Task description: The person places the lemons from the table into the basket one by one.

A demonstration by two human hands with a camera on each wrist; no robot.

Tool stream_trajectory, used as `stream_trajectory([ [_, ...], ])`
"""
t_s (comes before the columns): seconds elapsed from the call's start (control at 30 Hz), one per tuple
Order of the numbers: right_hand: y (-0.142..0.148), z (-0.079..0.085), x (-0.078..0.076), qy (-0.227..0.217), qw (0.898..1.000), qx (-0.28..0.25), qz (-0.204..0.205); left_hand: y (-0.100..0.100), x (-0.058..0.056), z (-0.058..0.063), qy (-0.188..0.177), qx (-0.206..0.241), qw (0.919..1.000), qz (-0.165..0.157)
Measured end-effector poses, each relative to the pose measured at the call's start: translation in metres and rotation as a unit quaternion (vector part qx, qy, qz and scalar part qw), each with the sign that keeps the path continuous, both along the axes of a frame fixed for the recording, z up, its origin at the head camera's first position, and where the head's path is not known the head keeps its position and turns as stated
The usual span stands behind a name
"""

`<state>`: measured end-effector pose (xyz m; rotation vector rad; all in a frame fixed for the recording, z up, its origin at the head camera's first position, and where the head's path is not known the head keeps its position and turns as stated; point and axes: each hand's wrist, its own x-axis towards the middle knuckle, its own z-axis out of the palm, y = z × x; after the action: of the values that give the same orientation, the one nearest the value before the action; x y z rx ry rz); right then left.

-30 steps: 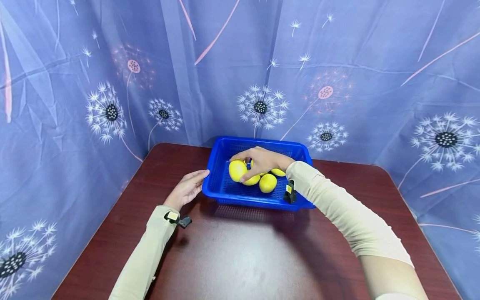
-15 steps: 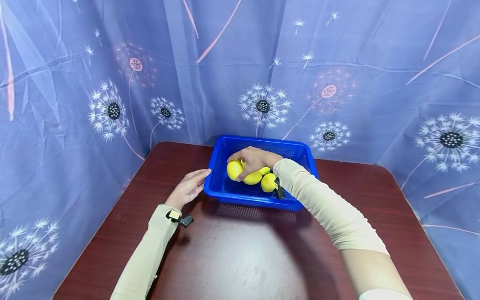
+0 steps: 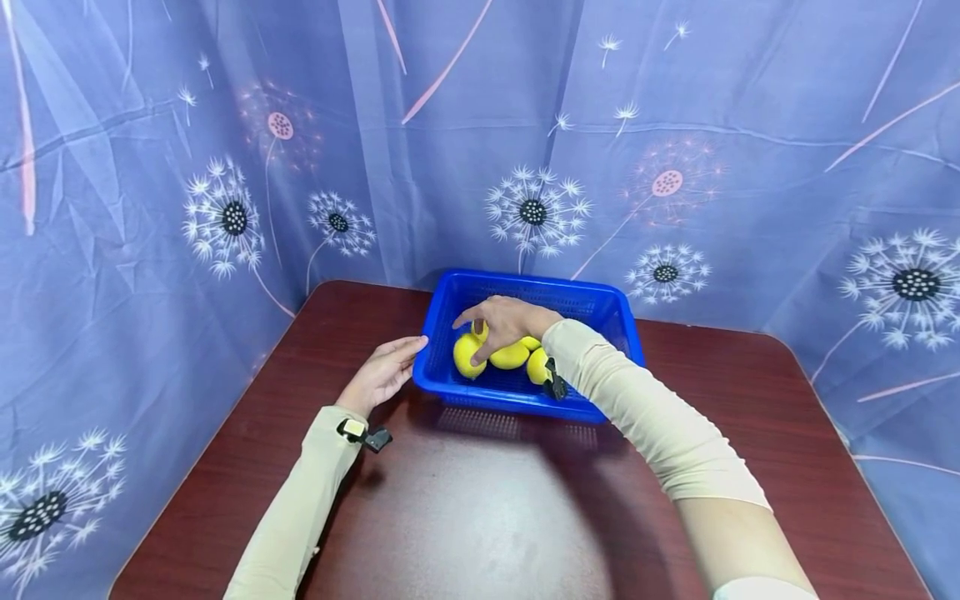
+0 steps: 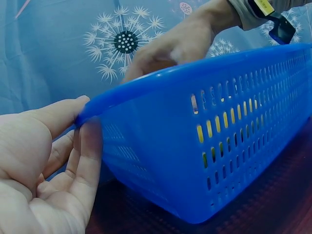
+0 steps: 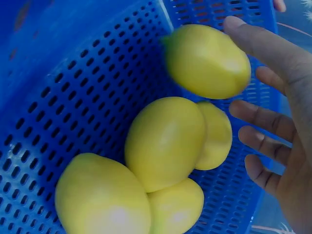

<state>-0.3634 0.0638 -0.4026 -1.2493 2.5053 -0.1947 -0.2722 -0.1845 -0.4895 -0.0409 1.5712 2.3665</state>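
Note:
In the head view my left hand [image 3: 384,373] is at the left end of a blue plastic basket [image 3: 495,401]. The left wrist view shows its thumb and fingers pinching the basket's rim [image 4: 146,80]. My right hand [image 3: 506,323] reaches down into the basket, above several yellow lemons. One lemon [image 5: 209,63] lies nearest the left end, with the right thumb tip right at its side; the other fingers are spread loosely away from it. More lemons, among them a large lemon [image 5: 165,144] in the middle, lie clustered beside it, partly under the right hand in the head view.
The basket stands towards the back of a dark red-brown wooden table [image 3: 465,508]. Behind it and at both sides hangs a blue curtain [image 3: 450,192] with dandelion prints. The basket's slotted walls rise around the lemons.
The right hand has shifted slightly left and loosened its fingers from the leftmost lemon, which now sits lower towards the basket's front. The left hand keeps its hold on the rim.

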Motion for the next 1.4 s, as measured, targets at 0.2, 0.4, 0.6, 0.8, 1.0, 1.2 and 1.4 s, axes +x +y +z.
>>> stream_trajectory([
  [0.2,0.012,0.010,0.003,0.013,0.998,-0.055,-0.043,0.001,-0.001,0.001,0.006,0.002,1.0000,-0.007],
  [0.4,0.028,0.015,0.017,0.053,0.989,-0.119,-0.075,0.000,-0.003,0.000,-0.002,0.006,1.0000,-0.003],
  [0.6,0.041,0.022,0.037,0.069,0.975,-0.165,-0.133,-0.005,-0.003,0.001,-0.004,0.013,0.9999,0.005],
  [0.8,0.051,0.028,0.053,0.083,0.967,-0.184,-0.153,-0.009,-0.005,0.001,0.008,-0.001,0.9999,0.009],
  [1.0,0.067,0.028,0.067,0.083,0.961,-0.193,-0.178,-0.013,-0.006,0.001,0.009,-0.003,0.9999,0.010],
  [1.2,0.094,0.022,0.078,0.121,0.950,-0.191,-0.216,-0.016,-0.005,0.000,0.010,-0.004,0.9998,0.016],
  [1.4,0.130,0.013,0.080,0.182,0.925,-0.199,-0.268,-0.021,-0.005,0.003,0.023,-0.011,0.9994,0.023],
])
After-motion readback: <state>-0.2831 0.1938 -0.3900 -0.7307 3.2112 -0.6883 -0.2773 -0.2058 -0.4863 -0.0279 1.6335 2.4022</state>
